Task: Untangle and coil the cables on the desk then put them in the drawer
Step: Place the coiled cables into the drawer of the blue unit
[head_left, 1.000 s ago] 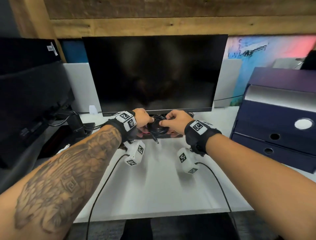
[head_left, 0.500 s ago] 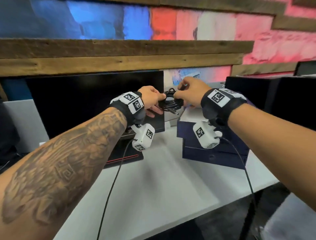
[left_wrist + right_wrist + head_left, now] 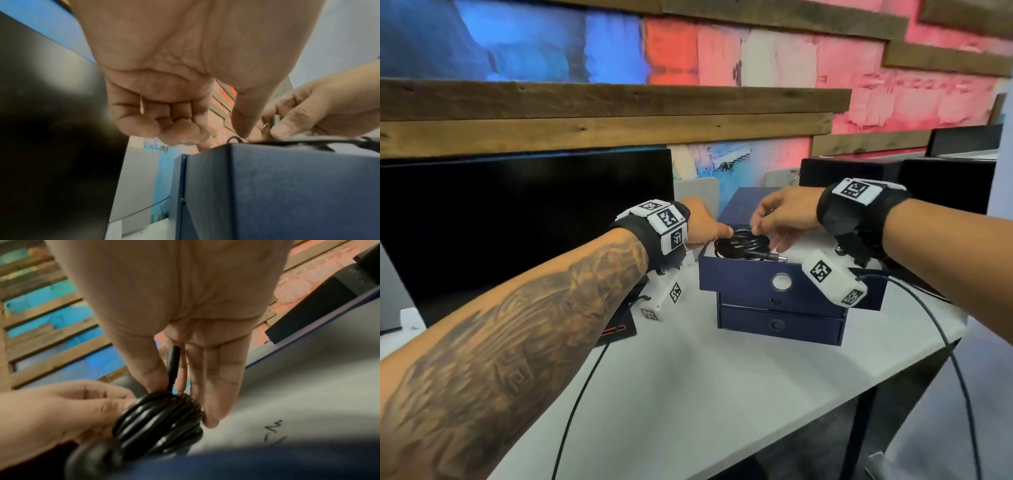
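Head view: a coil of black cable is held by both hands over the open top drawer of a dark blue drawer box that stands on the white worktop. The left hand is set at the coil's left edge, its thumb laid against the loops. In the left wrist view the left hand is seen with its fingers curled toward the palm, and the thumb is pressed down onto the cable at the drawer's rim; the coil appears to be pinched there, though the exact contact of the fingers is hidden behind the drawer wall.

The right hand is placed over the coil from the right. In the right wrist view the right hand is shown with its fingers nearly straight and pointed down at the coil; one cable end with a black plug is pinched between the thumb and a finger, and the longer fingertips are rested on the coil's far side. The left hand is seen gripping the opposite side of the loops.

The coil is positioned just inside the drawer's front left part, at or just above its pale floor; whether it is resting on the floor cannot be told. A second plug is pointed right along the front wall. A dark monitor is stood to the left of the box.
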